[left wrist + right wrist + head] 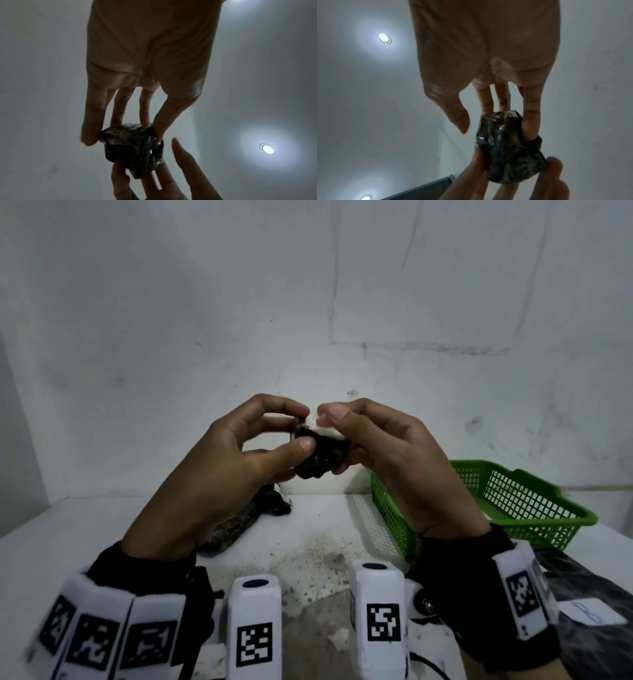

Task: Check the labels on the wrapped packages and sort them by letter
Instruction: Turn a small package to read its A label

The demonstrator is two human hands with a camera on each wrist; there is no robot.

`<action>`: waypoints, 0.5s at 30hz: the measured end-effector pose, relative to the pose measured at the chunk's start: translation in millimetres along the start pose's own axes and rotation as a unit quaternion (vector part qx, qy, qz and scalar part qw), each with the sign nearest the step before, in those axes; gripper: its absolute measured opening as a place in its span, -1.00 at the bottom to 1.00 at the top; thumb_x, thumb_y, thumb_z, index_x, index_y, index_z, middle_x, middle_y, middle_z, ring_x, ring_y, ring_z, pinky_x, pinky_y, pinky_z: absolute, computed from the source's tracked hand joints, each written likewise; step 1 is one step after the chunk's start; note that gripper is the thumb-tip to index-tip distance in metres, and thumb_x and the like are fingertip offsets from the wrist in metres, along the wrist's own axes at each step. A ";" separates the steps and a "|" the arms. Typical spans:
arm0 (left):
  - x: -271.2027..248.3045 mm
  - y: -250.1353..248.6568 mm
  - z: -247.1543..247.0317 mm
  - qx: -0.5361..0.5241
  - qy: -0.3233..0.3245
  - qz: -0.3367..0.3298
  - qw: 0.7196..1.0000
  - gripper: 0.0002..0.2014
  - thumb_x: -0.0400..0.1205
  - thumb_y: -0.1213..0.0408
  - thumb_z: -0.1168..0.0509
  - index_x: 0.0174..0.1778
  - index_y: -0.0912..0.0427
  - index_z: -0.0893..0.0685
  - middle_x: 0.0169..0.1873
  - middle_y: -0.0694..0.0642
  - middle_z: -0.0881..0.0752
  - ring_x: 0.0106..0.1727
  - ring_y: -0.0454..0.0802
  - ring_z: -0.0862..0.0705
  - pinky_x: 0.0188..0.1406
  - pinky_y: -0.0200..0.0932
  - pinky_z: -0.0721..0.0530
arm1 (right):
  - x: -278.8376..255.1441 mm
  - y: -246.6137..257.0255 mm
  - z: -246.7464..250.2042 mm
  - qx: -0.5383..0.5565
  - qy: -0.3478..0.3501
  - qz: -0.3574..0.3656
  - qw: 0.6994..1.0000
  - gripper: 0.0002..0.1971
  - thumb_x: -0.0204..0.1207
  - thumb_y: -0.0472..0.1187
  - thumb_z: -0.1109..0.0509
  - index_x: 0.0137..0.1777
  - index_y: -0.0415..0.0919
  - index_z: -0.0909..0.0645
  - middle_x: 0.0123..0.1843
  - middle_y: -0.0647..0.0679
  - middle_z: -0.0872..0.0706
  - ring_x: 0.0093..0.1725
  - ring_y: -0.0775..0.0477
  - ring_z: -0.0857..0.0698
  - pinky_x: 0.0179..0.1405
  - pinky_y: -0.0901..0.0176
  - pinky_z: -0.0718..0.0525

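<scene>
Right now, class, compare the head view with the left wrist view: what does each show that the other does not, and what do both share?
Only the head view shows the white table, the green basket at the right, another dark wrapped package lying on the table, and a white label with a blue letter at lower right.

Only the left wrist view shows the ceiling with a lit round lamp.

Both show the left hand and right hand holding one small dark wrapped package together, raised off the table. Its label is not readable in either.

Blue handwritten "B" on white label [595,614], lying on black plastic [589,583], lower right.
</scene>
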State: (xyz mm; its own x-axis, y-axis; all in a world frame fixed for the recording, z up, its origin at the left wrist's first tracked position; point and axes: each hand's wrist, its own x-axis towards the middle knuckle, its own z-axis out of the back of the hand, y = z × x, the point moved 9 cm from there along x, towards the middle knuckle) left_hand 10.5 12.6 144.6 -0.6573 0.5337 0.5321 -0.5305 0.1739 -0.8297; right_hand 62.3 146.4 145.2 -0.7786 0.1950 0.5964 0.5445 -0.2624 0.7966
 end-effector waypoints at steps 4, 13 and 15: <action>0.9 4.9 1.6 -0.006 0.013 0.014 1.000 -0.67 0.38 0.20 -0.57 0.03 0.05 -0.69 0.07 -0.04 -0.76 -0.02 0.07 -0.83 0.06 0.07 -0.79 | -3.6 1.6 -3.3 -0.020 0.011 0.001 1.000 -0.82 0.49 -0.22 -0.56 0.05 -0.05 -0.69 0.04 -0.05 -0.74 -0.26 -0.01 -0.70 -0.16 0.18 -0.68; 1.7 4.1 8.4 -0.045 -0.023 0.007 0.999 -0.78 0.42 0.45 -0.43 -0.06 0.18 -0.62 0.05 0.02 -0.78 -0.11 0.14 -0.83 -0.11 -0.04 -0.82 | -2.4 -1.8 -6.1 0.019 0.022 -0.013 0.999 -0.64 0.54 -0.38 -0.47 0.28 -0.07 -0.58 0.14 -0.02 -0.69 -0.17 0.06 -0.74 -0.14 0.28 -0.70; 0.9 3.8 9.5 -0.035 -0.031 0.009 0.999 -0.64 0.31 0.29 -0.46 0.03 0.16 -0.65 0.06 0.01 -0.79 -0.09 0.12 -0.84 -0.08 -0.04 -0.82 | -2.0 -2.7 -6.9 0.023 0.027 -0.015 0.999 -0.62 0.55 -0.44 -0.44 0.30 -0.10 -0.59 0.09 -0.08 -0.71 -0.11 0.01 -0.74 -0.06 0.18 -0.74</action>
State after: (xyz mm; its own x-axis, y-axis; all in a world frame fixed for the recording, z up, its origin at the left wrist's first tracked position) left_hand 2.8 5.9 143.6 -0.6988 0.4857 0.5251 -0.4816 0.2232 -0.8475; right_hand 60.3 140.2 141.1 -0.8101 0.1498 0.5668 0.5334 -0.2127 0.8187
